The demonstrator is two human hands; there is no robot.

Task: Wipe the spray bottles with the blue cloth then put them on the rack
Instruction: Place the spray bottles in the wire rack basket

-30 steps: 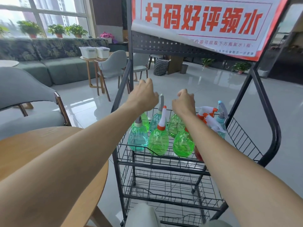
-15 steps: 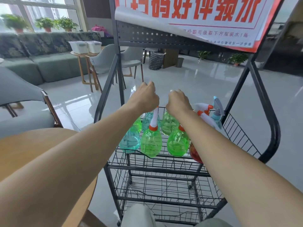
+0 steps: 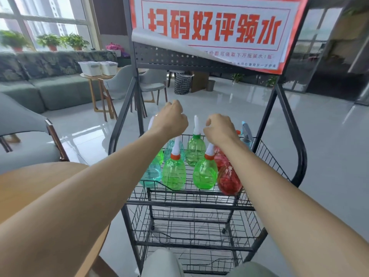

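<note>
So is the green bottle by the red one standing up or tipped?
Standing up. The green bottle sits on its base on the rack, white nozzle pointing up, beside the red bottle.

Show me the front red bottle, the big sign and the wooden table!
front red bottle [image 3: 228, 181]: head view, on its round body.
big sign [image 3: 215, 27]: head view, on its red letters.
wooden table [image 3: 30, 182]: head view, on its bare top.

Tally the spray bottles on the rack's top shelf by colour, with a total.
Green spray bottles: 4
Teal spray bottles: 3
Red spray bottles: 2
Total: 9; some are partly hidden.
</note>
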